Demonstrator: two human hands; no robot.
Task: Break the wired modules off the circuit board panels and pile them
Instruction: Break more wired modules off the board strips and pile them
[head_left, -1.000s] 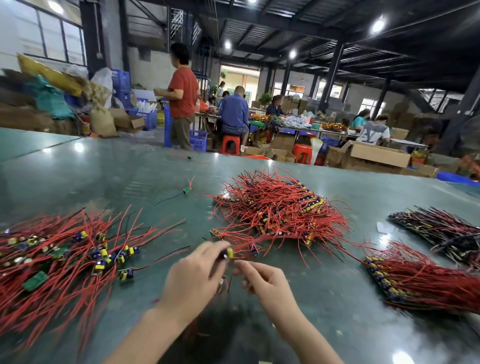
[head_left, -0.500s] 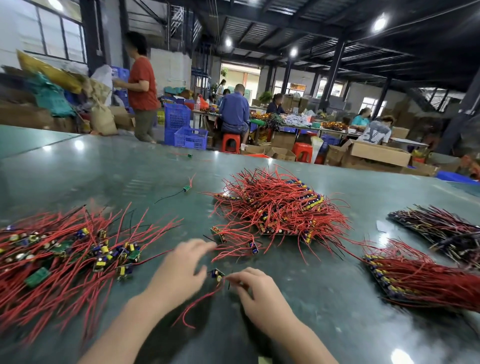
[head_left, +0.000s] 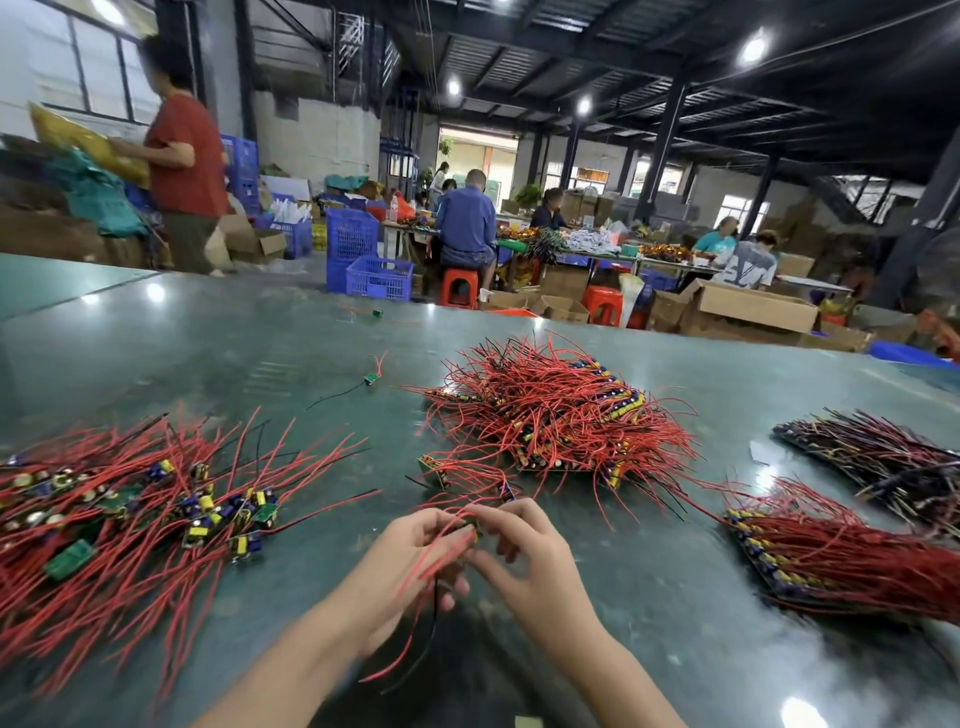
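Note:
Low in the middle of the view, my left hand (head_left: 402, 566) and my right hand (head_left: 524, 558) meet over the table and pinch a small strip of wired modules (head_left: 467, 529) between them; its red and black wires hang down between my wrists. A loose pile of separated modules (head_left: 130, 514) with red wires lies at the left. A heap of wired panels (head_left: 556, 415) sits just beyond my hands, with a short panel piece (head_left: 436, 470) at its near edge.
Two more stacks of wired panels lie at the right, one red (head_left: 831, 551) and one dark (head_left: 883, 457). A stray module (head_left: 371, 378) sits further back on the green table (head_left: 208, 353). Beyond the far edge, people work among blue crates and cardboard boxes.
My hands were apart half a second ago with a module on the table between them; now they have come together and lifted a wired piece. The person in red has walked left.

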